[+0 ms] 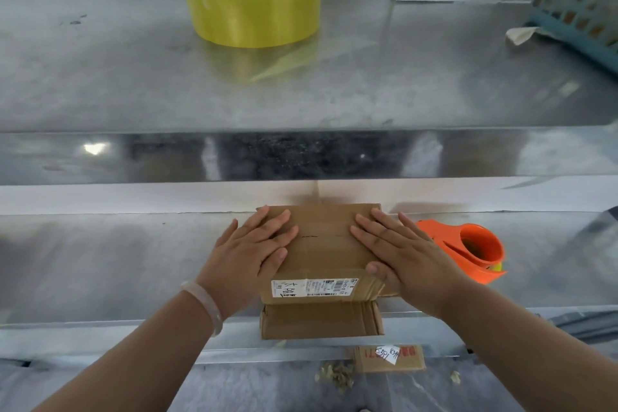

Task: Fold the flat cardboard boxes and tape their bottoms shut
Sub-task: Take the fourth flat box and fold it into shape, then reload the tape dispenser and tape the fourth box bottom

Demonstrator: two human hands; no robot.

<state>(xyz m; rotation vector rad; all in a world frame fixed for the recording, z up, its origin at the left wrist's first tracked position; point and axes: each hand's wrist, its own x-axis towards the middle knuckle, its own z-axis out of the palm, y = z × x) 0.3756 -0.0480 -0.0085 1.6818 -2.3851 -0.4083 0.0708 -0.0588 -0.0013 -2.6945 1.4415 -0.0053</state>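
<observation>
A small brown cardboard box (322, 251) stands on the lower metal shelf (117, 264), its upper flaps folded shut and taped along the seam. A white shipping label is on its near side, and a loose flap hangs over the shelf edge. My left hand (249, 251) lies flat on the left half of the box top with straight fingers. My right hand (398, 254) presses flat on the right half, its thumb at the near edge. An orange tape dispenser (471, 249) lies just right of the box, partly hidden behind my right hand.
A large roll of yellow tape (252, 7) sits on the upper metal shelf (133, 77). A blue plastic basket (582, 3) stands at the far right of that shelf. A cardboard scrap (388, 358) and debris lie on the floor below.
</observation>
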